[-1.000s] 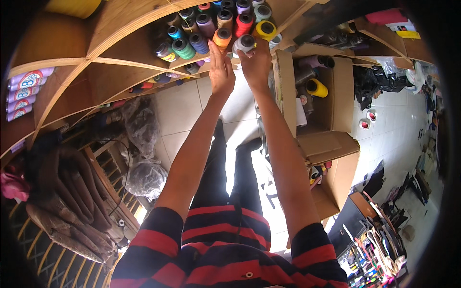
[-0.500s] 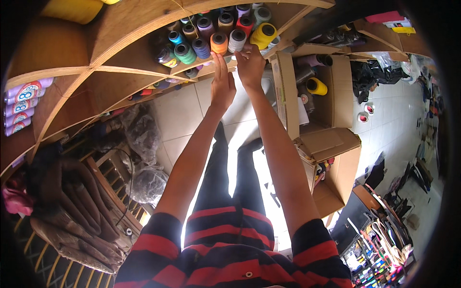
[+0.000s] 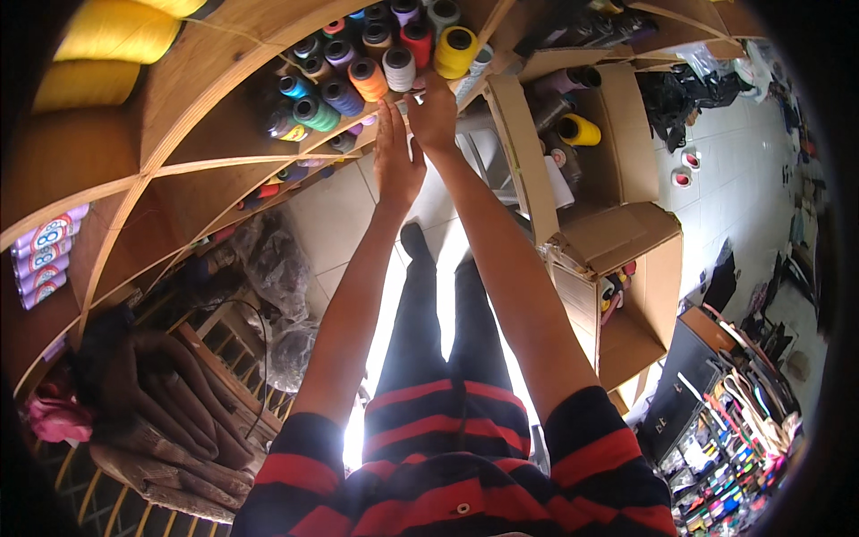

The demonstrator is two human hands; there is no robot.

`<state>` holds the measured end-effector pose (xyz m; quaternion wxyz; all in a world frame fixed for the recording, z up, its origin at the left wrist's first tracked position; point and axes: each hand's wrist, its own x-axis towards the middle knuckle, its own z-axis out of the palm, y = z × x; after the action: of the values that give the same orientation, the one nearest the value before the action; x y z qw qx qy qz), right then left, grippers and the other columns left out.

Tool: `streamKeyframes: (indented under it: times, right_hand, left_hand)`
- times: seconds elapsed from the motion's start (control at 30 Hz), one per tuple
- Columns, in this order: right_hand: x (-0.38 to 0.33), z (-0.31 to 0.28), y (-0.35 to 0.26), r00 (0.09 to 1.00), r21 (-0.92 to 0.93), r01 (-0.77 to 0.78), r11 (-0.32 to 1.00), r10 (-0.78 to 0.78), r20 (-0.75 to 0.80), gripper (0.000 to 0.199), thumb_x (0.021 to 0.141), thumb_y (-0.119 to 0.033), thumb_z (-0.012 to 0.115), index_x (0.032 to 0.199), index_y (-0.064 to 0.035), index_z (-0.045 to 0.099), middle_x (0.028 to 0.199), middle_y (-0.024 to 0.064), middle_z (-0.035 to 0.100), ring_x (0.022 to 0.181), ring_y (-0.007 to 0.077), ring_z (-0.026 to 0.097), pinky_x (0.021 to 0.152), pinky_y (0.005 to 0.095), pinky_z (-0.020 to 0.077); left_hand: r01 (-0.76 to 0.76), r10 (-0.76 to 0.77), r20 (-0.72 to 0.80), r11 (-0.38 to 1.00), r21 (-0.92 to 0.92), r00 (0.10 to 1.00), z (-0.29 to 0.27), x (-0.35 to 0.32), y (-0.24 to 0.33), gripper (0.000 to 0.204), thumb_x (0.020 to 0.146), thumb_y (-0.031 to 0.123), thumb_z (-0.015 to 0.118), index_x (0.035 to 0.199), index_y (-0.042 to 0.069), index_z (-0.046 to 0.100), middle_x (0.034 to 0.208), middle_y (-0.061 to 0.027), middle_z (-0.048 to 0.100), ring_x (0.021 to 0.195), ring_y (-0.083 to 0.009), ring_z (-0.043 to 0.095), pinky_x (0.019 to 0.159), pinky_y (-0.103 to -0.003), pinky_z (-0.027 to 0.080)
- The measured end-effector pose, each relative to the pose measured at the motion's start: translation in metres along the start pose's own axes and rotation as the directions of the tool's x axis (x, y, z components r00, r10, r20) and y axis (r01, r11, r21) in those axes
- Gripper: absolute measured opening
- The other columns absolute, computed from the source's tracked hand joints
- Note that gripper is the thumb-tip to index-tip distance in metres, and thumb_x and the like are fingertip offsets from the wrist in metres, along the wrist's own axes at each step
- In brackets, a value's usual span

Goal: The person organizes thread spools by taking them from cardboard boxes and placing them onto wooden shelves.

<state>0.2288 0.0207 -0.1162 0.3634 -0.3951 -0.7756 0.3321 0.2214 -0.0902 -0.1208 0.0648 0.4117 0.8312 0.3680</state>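
Several upright cones of thread stand packed together on a wooden shelf at the top of the view. My left hand [image 3: 398, 166] reaches up with its fingers stretched out, the fingertips at the shelf edge just below the orange thread cone [image 3: 367, 80]. Beside it, my right hand [image 3: 433, 116] is closed, fingers bent, just below the light grey thread cone [image 3: 399, 70]. A small pale bit shows at its fingertips, too little to name. Around them stand a red thread cone [image 3: 416, 43], a yellow thread cone [image 3: 456, 54], a green thread cone [image 3: 316, 114] and a blue thread cone [image 3: 342, 97].
Cardboard boxes [image 3: 640, 134] holding more cones stand at the right. Large yellow cones [image 3: 116, 31] and purple-wrapped packs [image 3: 45, 255] fill shelf sections at the left. Brown cloth [image 3: 179, 403] drapes over a rack at lower left, near clear plastic bags [image 3: 282, 268].
The view has shifted, so the cones and both hands sit further left. My right hand's fingers are more bent below the grey cone; my left hand stays stretched at the shelf edge.
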Motion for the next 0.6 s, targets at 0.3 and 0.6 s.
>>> streamKeyframes:
  times: [0.3,0.6]
  right_hand:
    - [-0.053,-0.051,0.006,0.978,0.158,-0.159,0.975,0.133,0.161,0.029,0.076,0.000,0.066,0.103,-0.0004,0.056,0.099,0.0191,0.055,0.076,0.0323,0.061,0.066,0.0390,0.0515]
    - [-0.146,-0.148,-0.001,0.902,0.261,-0.401,0.878,0.329,0.280,0.025,0.083,0.001,0.061,0.108,-0.0023,0.057,0.104,0.0136,0.058,0.069,0.0211,0.062,0.061,0.0305,0.0521]
  left_hand:
    - [-0.064,0.075,-0.154,0.995,0.074,0.985,-0.041,0.025,-0.038,0.023,0.083,0.003,0.054,0.104,0.003,0.062,0.099,-0.0160,0.062,0.095,-0.0349,0.057,0.083,-0.045,0.046]
    - [-0.217,0.217,0.016,0.964,0.155,0.976,-0.050,0.038,-0.054,0.023,0.085,0.005,0.052,0.106,0.001,0.061,0.101,-0.0180,0.061,0.094,-0.0370,0.057,0.082,-0.044,0.046]
